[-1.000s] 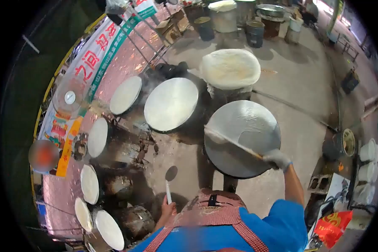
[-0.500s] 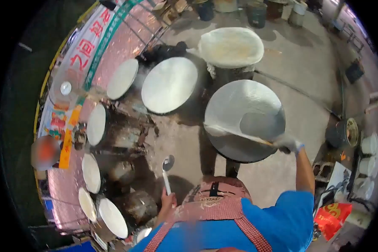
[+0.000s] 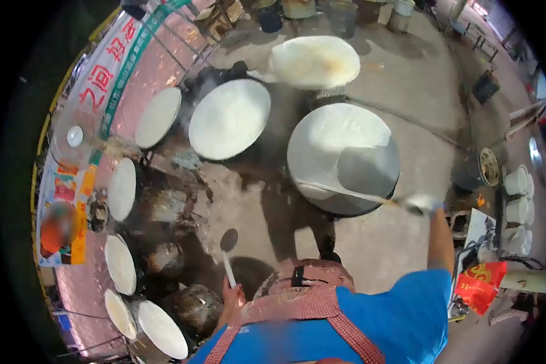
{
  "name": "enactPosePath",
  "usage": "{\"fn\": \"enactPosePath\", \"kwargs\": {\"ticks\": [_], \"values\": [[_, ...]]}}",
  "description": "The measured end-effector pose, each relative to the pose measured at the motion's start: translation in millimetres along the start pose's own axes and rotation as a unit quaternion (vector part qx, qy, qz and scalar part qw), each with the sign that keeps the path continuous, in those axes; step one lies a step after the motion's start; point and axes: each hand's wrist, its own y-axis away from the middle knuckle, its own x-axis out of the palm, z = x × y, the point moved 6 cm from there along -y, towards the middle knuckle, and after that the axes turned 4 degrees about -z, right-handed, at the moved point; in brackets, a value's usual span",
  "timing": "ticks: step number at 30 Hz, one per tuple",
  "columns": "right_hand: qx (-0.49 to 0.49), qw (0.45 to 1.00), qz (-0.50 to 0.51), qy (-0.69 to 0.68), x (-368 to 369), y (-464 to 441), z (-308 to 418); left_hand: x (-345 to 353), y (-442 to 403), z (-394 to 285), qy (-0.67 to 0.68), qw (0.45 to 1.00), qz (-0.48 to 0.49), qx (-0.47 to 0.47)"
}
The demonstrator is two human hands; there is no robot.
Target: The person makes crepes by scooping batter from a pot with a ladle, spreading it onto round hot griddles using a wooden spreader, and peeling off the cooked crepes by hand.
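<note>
My left hand [image 3: 232, 298] is closed around the pale handle of a ladle [image 3: 227, 255], its dark round bowl pointing away from me above the floor. My right hand [image 3: 423, 204], in a light glove and blurred, grips a long thin stick [image 3: 346, 193] with a wooden-looking handle. The stick reaches left across the near part of a large round griddle [image 3: 312, 136]. A whitish layer covers the griddle's far part, while the near part looks greyer. Whether the stick touches the surface I cannot tell. The stick's far end is hard to make out.
Several round griddles with white surfaces, such as one griddle [image 3: 229, 119], curve around the left side over sooty stoves. A wide white sheet-like round [image 3: 315, 62] stands beyond. White buckets [image 3: 517, 209], a dark bucket [image 3: 467, 173] and a red bag [image 3: 480, 285] are at right.
The camera view has shifted, so most things appear further left. My right hand has moved slightly outward with the stick, still over the griddle. My left hand keeps the ladle.
</note>
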Motion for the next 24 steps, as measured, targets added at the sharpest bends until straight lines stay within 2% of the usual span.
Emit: {"fn": "enactPosePath", "kwargs": {"ticks": [1,4,5,6,7,8,9,10,11,12,13,14,15,17,18,19,22,23,24], "values": [[0.010,1.000,-0.002,-0.010,1.3,40.8,-26.4,-0.2,11.0,-10.6,0.021,0.999,0.024,-0.034],[0.009,0.988,-0.068,-0.141,37.5,168.7,-97.0,-19.0,-10.2,-15.4,-0.047,0.996,0.050,-0.058],[-0.031,0.964,-0.082,-0.250,62.5,179.7,-144.5,-25.6,-24.2,-15.7,-0.063,0.994,0.071,-0.047],[-0.040,0.914,-0.168,-0.367,106.4,197.2,-143.1,-32.8,-36.8,-20.9,-0.080,0.993,0.075,-0.036],[0.013,0.874,-0.240,-0.422,153.6,220.0,-102.2,-42.1,-40.8,-17.7,-0.095,0.992,0.077,-0.033],[-0.004,0.856,-0.302,-0.420,193.7,201.9,-116.0,-52.6,-41.2,-16.2,-0.075,0.993,0.083,-0.047],[0.031,0.890,-0.341,-0.301,229.7,208.7,-51.4,-57.8,-45.1,-22.5,-0.051,0.993,0.089,-0.050],[-0.054,0.884,-0.309,-0.347,269.1,166.5,-50.2,-61.8,-45.4,-27.4,-0.044,0.993,0.101,-0.043],[-0.057,0.867,-0.335,-0.363,304.9,151.1,-7.3,-66.0,-44.2,-30.1,-0.037,0.993,0.109,-0.035],[-0.041,0.876,-0.327,-0.351,332.3,121.0,8.7,-64.2,-43.9,-31.1,-0.022,0.990,0.132,-0.034],[-0.134,0.892,-0.373,-0.218,342.4,104.7,32.3,-64.8,-43.8,-34.3,-0.009,0.988,0.152,-0.034],[-0.215,0.871,-0.434,-0.079,355.0,92.0,56.0,-72.8,-40.2,-37.0,0.000,0.985,0.170,-0.031],[-0.140,0.898,-0.416,0.003,357.5,111.2,62.3,-82.4,-32.2,-39.4,0.002,0.985,0.171,-0.034],[0.009,0.912,-0.374,0.166,339.3,131.9,54.1,-76.9,-18.9,-49.8,0.011,0.982,0.184,-0.033],[0.003,0.891,-0.414,0.187,328.1,145.5,29.0,-79.0,-15.8,-48.2,0.017,0.983,0.177,-0.038],[-0.001,0.867,-0.452,0.207,328.7,156.5,3.5,-82.0,-19.7,-40.7,0.052,0.975,0.212,-0.039],[-0.080,0.843,-0.525,-0.084,324.2,161.4,-18.8,-82.3,-16.2,-36.1,0.092,0.959,0.256,-0.077],[-0.180,0.788,-0.573,-0.135,328.3,151.4,-5.9,-83.8,-19.0,-28.2,0.128,0.950,0.265,-0.103],[-0.158,0.815,-0.550,-0.086,333.2,118.9,-1.8,-80.3,-21.3,-21.5,0.171,0.936,0.277,-0.134]]}}
